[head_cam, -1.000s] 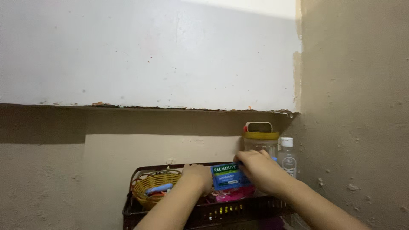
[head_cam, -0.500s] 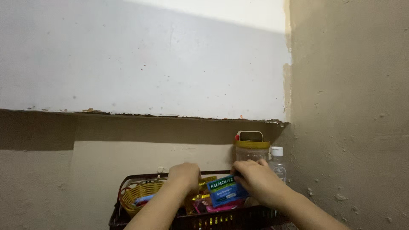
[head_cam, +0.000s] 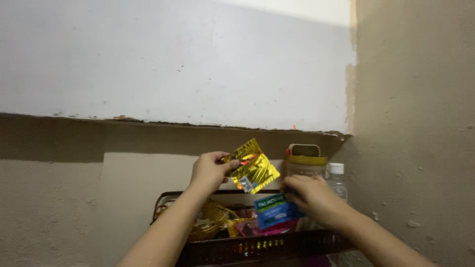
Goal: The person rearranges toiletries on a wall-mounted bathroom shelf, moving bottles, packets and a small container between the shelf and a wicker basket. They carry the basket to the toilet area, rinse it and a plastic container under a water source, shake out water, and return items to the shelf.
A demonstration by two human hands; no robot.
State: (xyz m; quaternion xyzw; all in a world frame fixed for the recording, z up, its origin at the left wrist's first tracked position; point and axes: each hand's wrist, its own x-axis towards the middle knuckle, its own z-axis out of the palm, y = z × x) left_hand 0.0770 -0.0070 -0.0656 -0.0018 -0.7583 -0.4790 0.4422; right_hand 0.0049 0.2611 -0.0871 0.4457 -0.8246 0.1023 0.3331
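1. the dark plastic basket (head_cam: 257, 247) is the largest thing here, a slotted rectangular crate packed with loose packets, standing in a corner under a rough, chipped plaster wall (head_cam: 173, 64). it looks crowded, so i judge that pulling one packet out could drag a neighbour over the rim.
2. a clear jar with a yellow lid (head_cam: 306, 162) and a small clear bottle with a white cap (head_cam: 337, 179) stand upright just behind the right hand. both are smooth and hard, and a nudge from the wrist might tip them.
3. a small woven wicker basket (head_cam: 210, 222) sits inside the left part of the crate, ribbed and stiff.
4. the left hand (head_cam: 210, 170) is closed in a pinch on one corner of a gold foil sachet (head_cam: 253, 167), raised above the crate. the foil is crinkled, glossy and slick; held by so little, it could slip out.
5. the right hand (head_cam: 314, 198) grips a blue sachet (head_cam: 276, 210) by its edge, low over the crate and touching the pink packets (head_cam: 262, 228) below. thin and flexible, it could fold or snag.
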